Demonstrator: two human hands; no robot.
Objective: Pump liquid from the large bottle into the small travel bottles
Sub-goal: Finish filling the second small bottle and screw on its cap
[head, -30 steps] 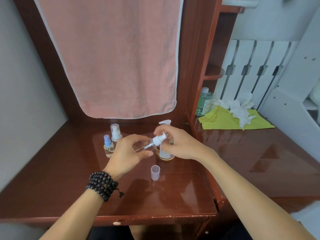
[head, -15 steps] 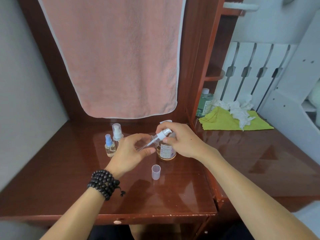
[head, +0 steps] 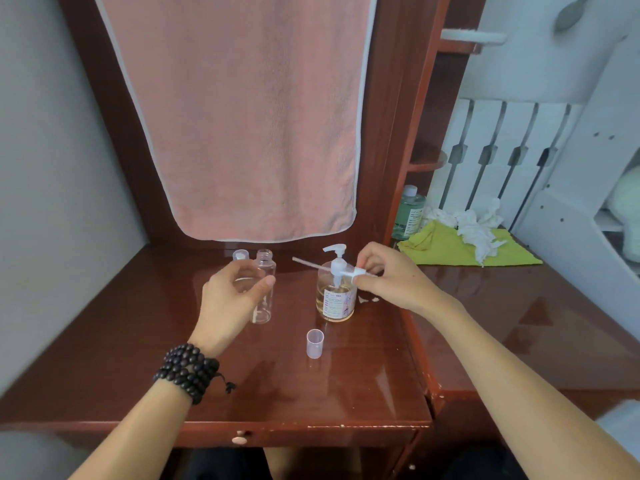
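- A second ago both hands were joined on one small bottle. Now they are apart, and the spray head [head: 358, 271] has come out with its dip tube trailing left across the big bottle's pump.
- My right hand [head: 391, 278] pinches that spray head between fingertips, just beside the large pump bottle [head: 335, 296], which stands on the desk [head: 346, 393] with amber liquid in it.
- My left hand [head: 230, 292] is half open around the clear travel bottle [head: 264, 285]. It stands upright with its neck open, but I cannot tell whether I am gripping it or have just let go.
- A clear cap [head: 314, 343] stands nearer me, well clear of both bottles.
- I judge the bottle ready to fill — next it goes under the pump spout, once the spray head is set down somewhere clean.
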